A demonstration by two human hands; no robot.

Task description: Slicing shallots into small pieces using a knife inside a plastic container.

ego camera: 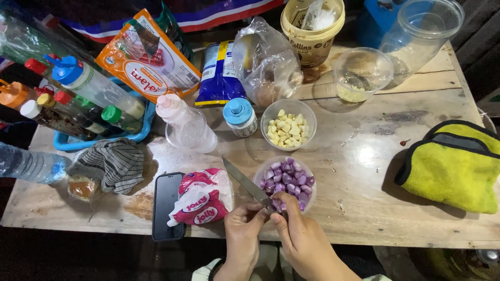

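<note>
My left hand (244, 229) grips the handle of a small kitchen knife (245, 181), its blade pointing up and left over the wooden table (375, 156). My right hand (297, 231) pinches a small purple shallot at the knife's edge, just in front of a clear bowl of peeled shallots (286, 179). Behind that stands a clear bowl of peeled garlic cloves (288, 124). Both hands meet at the table's front edge.
A dark phone (167, 205) and a pink-and-white packet (203, 198) lie left of my hands. A striped cloth (112, 162), a blue basket of sauce bottles (78, 99), plastic bags, jars and tubs crowd the back. A yellow-green oven mitt (458, 164) lies right.
</note>
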